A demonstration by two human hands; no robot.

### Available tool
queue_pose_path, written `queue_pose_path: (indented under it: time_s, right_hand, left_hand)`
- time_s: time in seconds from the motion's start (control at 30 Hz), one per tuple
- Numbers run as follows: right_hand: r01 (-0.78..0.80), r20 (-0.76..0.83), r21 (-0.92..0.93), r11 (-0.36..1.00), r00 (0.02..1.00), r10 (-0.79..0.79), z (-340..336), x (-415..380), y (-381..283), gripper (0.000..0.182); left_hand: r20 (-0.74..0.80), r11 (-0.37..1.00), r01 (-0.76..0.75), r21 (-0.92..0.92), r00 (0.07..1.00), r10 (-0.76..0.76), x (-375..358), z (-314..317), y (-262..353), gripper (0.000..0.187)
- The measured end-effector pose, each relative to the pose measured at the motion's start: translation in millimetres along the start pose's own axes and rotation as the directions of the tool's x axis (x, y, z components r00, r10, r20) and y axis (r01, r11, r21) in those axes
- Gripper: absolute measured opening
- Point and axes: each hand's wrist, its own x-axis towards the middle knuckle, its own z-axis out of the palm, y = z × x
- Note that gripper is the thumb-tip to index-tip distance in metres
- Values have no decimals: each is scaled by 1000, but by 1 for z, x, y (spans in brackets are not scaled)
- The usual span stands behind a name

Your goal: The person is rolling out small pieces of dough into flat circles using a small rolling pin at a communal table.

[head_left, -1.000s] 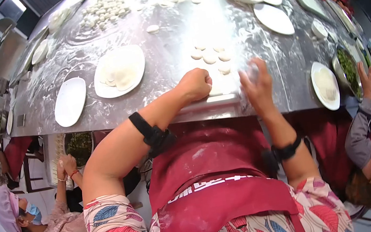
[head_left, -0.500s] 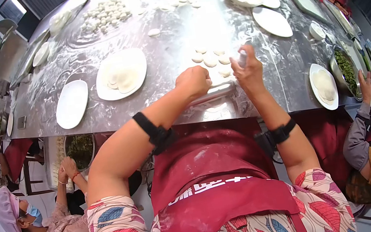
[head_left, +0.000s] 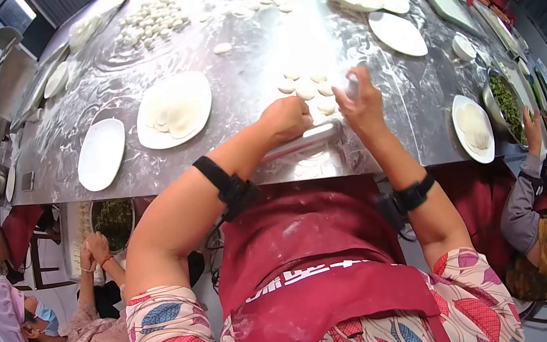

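Note:
My left hand (head_left: 288,119) is closed in a fist just above the steel table, near its front edge. Whatever lies inside the fist is hidden. To its right is my right hand (head_left: 362,105), raised with thumb and bent fingers apart; I make out nothing held in it. Several small flattened dough pieces (head_left: 306,89) lie on the floured surface just beyond and between my hands. A shiny metal bar or raised edge (head_left: 305,142) runs below my left fist, close to the table's front.
A white plate of dough wrappers (head_left: 154,134) and another white plate (head_left: 101,155) are at left. More wrappers sit on a right-hand plate (head_left: 463,143), beside a bowl of green filling (head_left: 506,105). Many dough pieces (head_left: 153,19) lie farther back. Co-workers sit on both sides.
My right hand's fingers have spread apart slightly; a pale shape seen between them earlier is no longer distinct. My left fist stays closed in about the same place. The view has shifted slightly.

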Motion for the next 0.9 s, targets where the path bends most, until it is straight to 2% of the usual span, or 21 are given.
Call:
queue_pose_path:
  time_s: [0.07,0.1,0.13,0.2,0.23,0.27,0.3,0.33,0.37,0.4,0.47,0.5,0.53,0.6,0.63,0.7,0.73,0.8,0.9]
  right_hand:
    - [13,9,14,1000,1000,-14,-21,-25,-7,34]
    - [-49,32,52,997,998,47,-33,-41,-14,34]
    - [-105,61,119,987,993,99,-38,-58,-13,32]
    - [-128,37,154,980,992,124,-40,-63,-21,31]
    - [-80,19,131,988,997,79,-30,-55,-10,31]
    - [-29,-1,102,994,1000,29,-19,-36,3,32]
    - [91,-54,22,996,995,-90,-13,-16,-10,34]
    - [12,-19,2,1000,1000,-12,1,-2,3,36]
    - [-9,7,38,999,1000,9,7,7,3,36]
    - [-27,37,75,997,999,24,10,12,1,36]
    - [47,4,41,998,999,-47,-3,-1,-1,35]
    - [81,-2,23,996,997,-81,-14,-16,-1,35]
    - [24,15,64,998,1000,-25,-24,-34,-5,35]
    - [-107,32,113,988,994,104,-39,-64,-11,35]
    - [-59,1,104,993,998,59,-36,-61,-10,34]
    - [0,-31,63,998,1000,2,-25,-42,-10,33]
    - [29,-29,35,999,999,-28,-17,-22,-12,32]
    - [-20,-7,37,999,1000,21,6,4,-3,33]
    - [2,4,-4,1000,1000,-2,-6,-4,-7,35]
  left_hand:
    - [40,990,-139,-24,989,140,-9,-1,-4,16]
    - [51,994,-110,-6,993,110,-10,0,-9,14]
    - [42,993,-76,-89,996,80,-8,0,-15,14]
    - [63,968,-5,-250,998,22,-12,5,-25,13]
    - [122,965,2,-263,992,31,-14,1,-22,12]
    - [95,983,-27,-183,994,45,-13,1,-17,12]
    - [57,993,-60,-100,996,66,-10,0,-11,11]
    - [15,996,-89,-14,996,89,-6,-3,-6,11]
    - [10,999,-40,31,999,40,1,-3,-2,15]
    - [37,999,-48,-5,998,48,1,-2,0,16]
    - [75,995,-57,-85,995,63,1,-2,-1,19]
    - [114,996,-88,4,990,87,-6,-4,4,21]
    - [93,990,-136,46,987,131,-9,-3,1,23]
    - [65,985,-67,-157,995,78,-13,1,-8,25]
    - [95,986,-56,-159,993,72,-13,1,-9,25]
    - [175,987,-44,-153,982,71,-12,1,-7,26]
    - [132,995,-47,-90,989,59,-8,1,-4,25]
    - [26,999,-38,34,999,37,2,2,2,24]
    - [114,999,-40,33,993,36,2,-2,8,22]
